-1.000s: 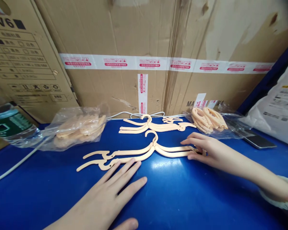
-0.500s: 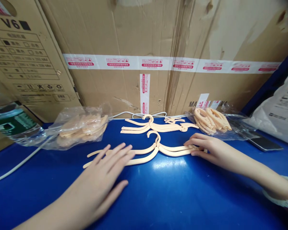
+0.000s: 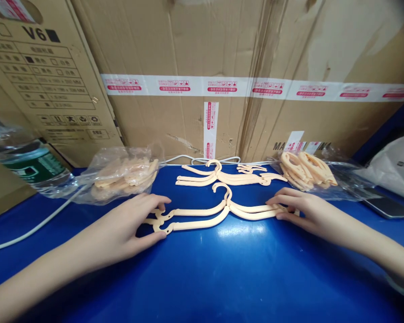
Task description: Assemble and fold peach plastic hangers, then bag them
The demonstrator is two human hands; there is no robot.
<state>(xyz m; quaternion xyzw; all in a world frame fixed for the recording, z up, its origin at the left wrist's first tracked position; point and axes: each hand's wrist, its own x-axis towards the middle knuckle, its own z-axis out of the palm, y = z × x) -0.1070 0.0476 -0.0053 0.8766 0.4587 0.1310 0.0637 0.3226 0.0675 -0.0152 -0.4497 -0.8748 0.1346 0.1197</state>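
Left grip [image 3: 136, 224] pinches the left end of the hanger pair [image 3: 227, 205]; right grip [image 3: 298, 208] rests on its right end, closure unclear. I judge aligning in hand; next calls for even pressure.

On table [image 3: 222, 273], hanger [image 3: 195, 211] before cartons [image 3: 188, 45].

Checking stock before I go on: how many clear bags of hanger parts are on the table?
2. The left bag lies beyond the left hand; the right bag beyond the right hand. Others may be out of view.
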